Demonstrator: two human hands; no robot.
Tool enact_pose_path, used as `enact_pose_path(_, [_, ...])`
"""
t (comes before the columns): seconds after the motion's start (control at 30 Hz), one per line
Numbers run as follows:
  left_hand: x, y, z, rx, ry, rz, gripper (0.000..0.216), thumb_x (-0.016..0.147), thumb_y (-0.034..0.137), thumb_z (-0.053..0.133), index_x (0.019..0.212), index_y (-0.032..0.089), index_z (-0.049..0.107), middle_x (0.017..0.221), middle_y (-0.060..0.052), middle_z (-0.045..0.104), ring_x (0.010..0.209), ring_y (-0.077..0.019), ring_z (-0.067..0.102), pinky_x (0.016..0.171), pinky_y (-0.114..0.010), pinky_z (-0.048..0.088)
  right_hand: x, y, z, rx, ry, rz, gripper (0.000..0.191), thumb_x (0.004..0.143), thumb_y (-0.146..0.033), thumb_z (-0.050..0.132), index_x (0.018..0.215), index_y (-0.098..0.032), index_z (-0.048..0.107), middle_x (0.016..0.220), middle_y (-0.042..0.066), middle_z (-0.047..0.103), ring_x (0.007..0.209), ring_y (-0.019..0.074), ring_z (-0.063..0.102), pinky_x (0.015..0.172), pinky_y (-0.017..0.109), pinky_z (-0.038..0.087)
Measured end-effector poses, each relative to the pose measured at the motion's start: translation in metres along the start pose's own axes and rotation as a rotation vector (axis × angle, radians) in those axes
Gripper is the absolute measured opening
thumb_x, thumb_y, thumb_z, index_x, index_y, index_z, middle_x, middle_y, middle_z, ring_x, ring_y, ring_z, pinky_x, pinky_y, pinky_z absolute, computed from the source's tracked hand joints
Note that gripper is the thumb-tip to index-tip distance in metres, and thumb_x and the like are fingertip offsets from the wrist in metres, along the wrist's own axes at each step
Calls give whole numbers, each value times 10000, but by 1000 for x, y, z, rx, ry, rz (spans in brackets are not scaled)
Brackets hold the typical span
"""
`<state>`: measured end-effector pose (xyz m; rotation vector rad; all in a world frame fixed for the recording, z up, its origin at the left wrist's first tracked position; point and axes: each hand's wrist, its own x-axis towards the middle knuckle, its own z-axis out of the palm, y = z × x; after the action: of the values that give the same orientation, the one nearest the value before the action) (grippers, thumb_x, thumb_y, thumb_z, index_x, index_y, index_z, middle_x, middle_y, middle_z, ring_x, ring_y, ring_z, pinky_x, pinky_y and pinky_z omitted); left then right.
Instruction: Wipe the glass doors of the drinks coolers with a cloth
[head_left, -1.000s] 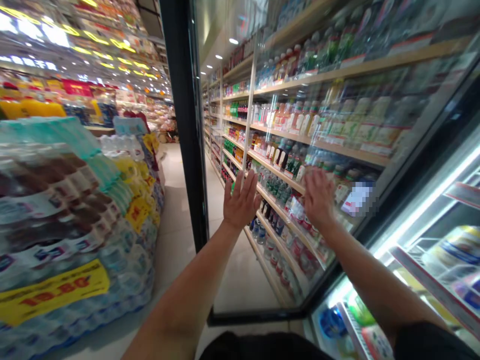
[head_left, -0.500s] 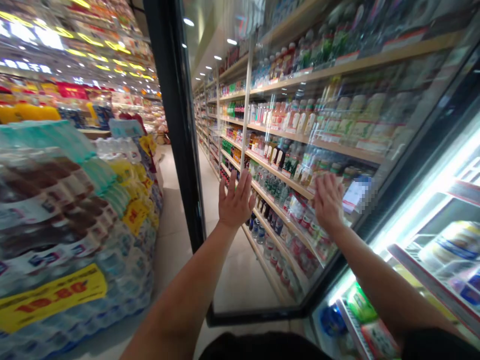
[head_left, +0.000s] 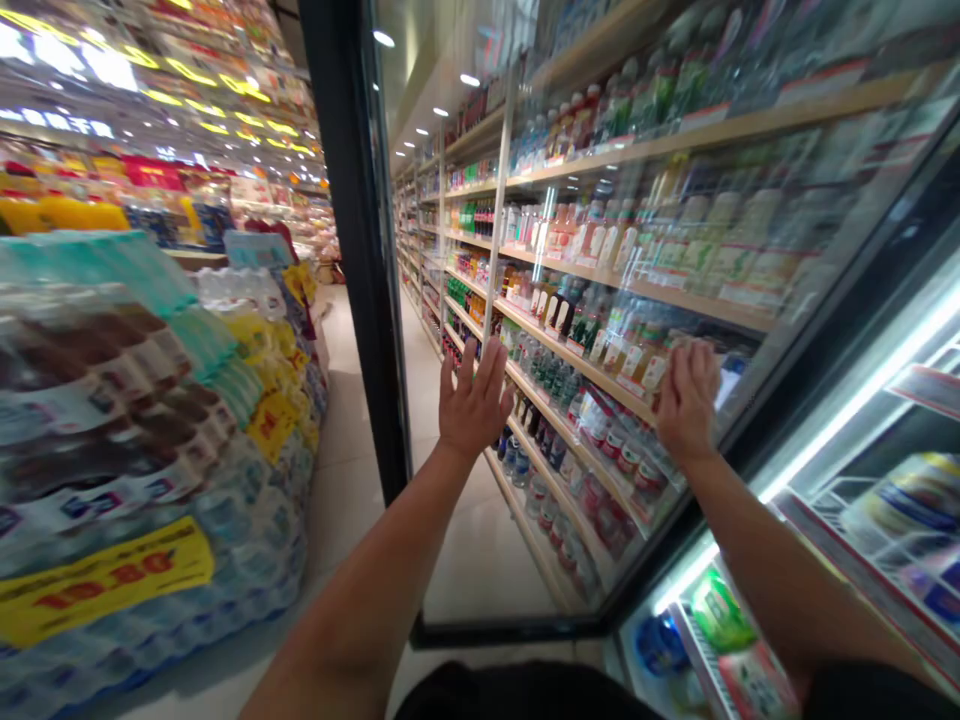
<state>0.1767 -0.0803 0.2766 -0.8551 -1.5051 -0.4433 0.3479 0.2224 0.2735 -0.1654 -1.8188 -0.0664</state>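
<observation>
A tall glass door (head_left: 346, 230) with a black frame stands swung out from a lit drinks cooler (head_left: 847, 395). My left hand (head_left: 472, 405) is raised in front of the lower middle of the glass, fingers spread and palm toward it. Farther right, my right hand (head_left: 686, 405) is up at the glass as well, its fingers stretched and close together, near the hinge side. Neither hand holds anything. Whether the palms press on the glass I cannot tell. Partly hidden behind my right hand is a whitish label (head_left: 727, 385).
Rows of bottles on wooden shelves (head_left: 577, 370) show in the glass. At left rise stacked packs of bottles (head_left: 112, 400) with a yellow price sign (head_left: 112, 580). Packaged goods sit on the cooler's lower racks, including a green package (head_left: 721, 608). A tiled aisle (head_left: 345, 440) runs ahead.
My right hand has moved right across the glass and now covers more of the whitish label. My left hand stays nearly where it was. The view has shifted slightly.
</observation>
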Motion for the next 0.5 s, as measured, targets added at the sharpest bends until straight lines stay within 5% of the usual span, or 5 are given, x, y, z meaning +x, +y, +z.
enact_pose_path(0.07, [0, 0, 0, -5, -2, -1, 717, 995, 329, 515, 1619, 122, 229, 1556, -129, 444, 1555, -260, 130, 1311, -471, 26, 8, -5, 3, 27, 110, 107, 604, 1003, -286, 393, 1593, -166, 349, 1664, 169, 308, 1574, 313, 218, 1231, 640, 228])
enact_pose_path(0.17, [-1, 1, 1, -34, -35, -25, 703, 1000, 335, 513, 1618, 142, 240, 1555, -134, 446, 1550, -259, 169, 1308, -479, 25, -30, -34, 19, 19, 107, 131, 609, 1011, -249, 364, 1614, -187, 304, 1654, 172, 329, 1578, 315, 207, 1228, 661, 209])
enact_pose_path(0.3, [-2, 2, 0, -48, -72, -48, 679, 1010, 349, 501, 1615, 160, 259, 1558, -135, 443, 1539, -263, 219, 1306, -482, 33, -69, -70, 30, 26, -237, -326, 523, 970, -163, 454, 1471, -284, 550, 1449, 102, 625, 1471, 244, 453, 1276, 490, 190])
enact_pose_path(0.37, [-2, 1, 0, -45, -64, -46, 670, 1010, 347, 499, 1611, 155, 272, 1560, -138, 440, 1540, -265, 214, 1306, -479, 35, -46, -75, 27, 30, -269, -404, 505, 975, -164, 458, 1448, -300, 572, 1436, 75, 640, 1444, 211, 488, 1280, 438, 181])
enact_pose_path(0.5, [-2, 0, 0, -21, -28, -18, 689, 997, 334, 520, 1607, 127, 274, 1553, -140, 453, 1550, -265, 167, 1306, -471, 31, 19, -79, 24, 28, 1, -150, 564, 1017, -199, 393, 1581, -220, 381, 1612, 130, 429, 1557, 250, 289, 1263, 513, 195])
